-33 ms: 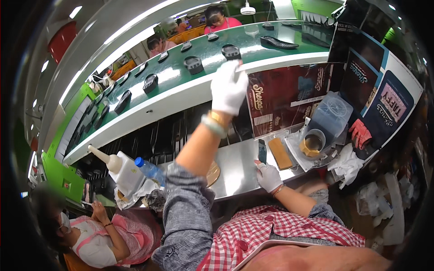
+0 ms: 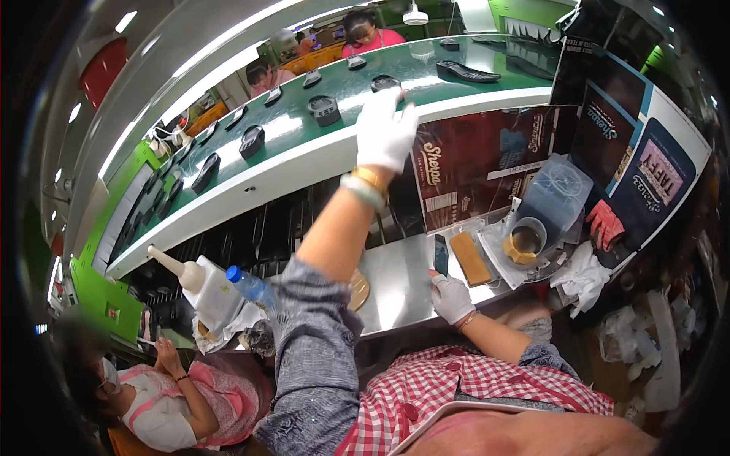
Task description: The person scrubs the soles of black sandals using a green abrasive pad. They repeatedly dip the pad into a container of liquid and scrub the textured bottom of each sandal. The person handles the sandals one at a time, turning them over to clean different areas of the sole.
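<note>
**Left hand reaching to the green belt, right hand resting on the steel tabletop**

The person's left hand (image 2: 386,133), in a white glove, is stretching up to the near edge of the green conveyor belt (image 2: 304,133), right by a dark shoe sole (image 2: 386,82) lying there. The fingers are spreading fairly wide, tips at the sole; whether they are actually gripping it I cannot tell. A gold bangle (image 2: 370,179) and a pale band are sitting on the wrist, and the grey sleeve (image 2: 315,334) is bunching at the elbow.

More dark soles are lying well apart along the belt, among them one (image 2: 325,110) just left of the hand and a long flat one (image 2: 468,73) further right.

Lower down, the right hand (image 2: 450,298), also gloved in white, is lying at the near edge of the steel tabletop (image 2: 399,285). Its fingers are curling loosely with a thin dark tool (image 2: 440,254) standing just above them; whether they are holding it I cannot tell. Just beside the tool a tan block (image 2: 470,258) is lying flat, and near that a clear tub (image 2: 525,240) with something yellowish in it. A white rag (image 2: 582,275) is hanging off the right end.

To the left, a white squeeze bottle (image 2: 205,285) with a long nozzle is leaning next to a blue-capped plastic bottle (image 2: 251,287). Another person in pink (image 2: 190,403) is sitting below them, and people in pink tops are working on the far side of the belt.
</note>
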Motion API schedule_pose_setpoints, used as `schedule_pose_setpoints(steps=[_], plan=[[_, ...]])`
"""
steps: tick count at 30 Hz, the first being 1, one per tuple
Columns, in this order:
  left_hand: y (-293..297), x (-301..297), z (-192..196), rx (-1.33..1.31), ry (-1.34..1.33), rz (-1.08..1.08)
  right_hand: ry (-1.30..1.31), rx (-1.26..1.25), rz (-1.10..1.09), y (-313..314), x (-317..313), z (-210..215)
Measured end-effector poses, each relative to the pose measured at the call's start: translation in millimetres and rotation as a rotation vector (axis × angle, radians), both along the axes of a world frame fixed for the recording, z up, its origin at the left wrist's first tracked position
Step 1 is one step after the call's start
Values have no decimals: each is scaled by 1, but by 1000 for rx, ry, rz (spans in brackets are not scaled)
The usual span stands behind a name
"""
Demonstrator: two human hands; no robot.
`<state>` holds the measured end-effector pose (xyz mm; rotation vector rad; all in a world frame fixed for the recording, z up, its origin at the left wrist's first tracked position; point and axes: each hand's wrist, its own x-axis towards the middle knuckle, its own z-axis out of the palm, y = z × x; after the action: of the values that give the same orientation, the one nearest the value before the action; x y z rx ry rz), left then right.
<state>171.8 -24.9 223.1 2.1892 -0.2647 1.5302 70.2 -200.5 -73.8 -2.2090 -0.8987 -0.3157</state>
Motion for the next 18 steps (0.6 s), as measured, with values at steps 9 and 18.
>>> schedule_pose_setpoints(steps=[9,18], plan=[[12,112,29,-49,1000,661,-15,79,14,-8,7,-2],[70,151,28,116,901,403,50,73,38,-13,14,2]])
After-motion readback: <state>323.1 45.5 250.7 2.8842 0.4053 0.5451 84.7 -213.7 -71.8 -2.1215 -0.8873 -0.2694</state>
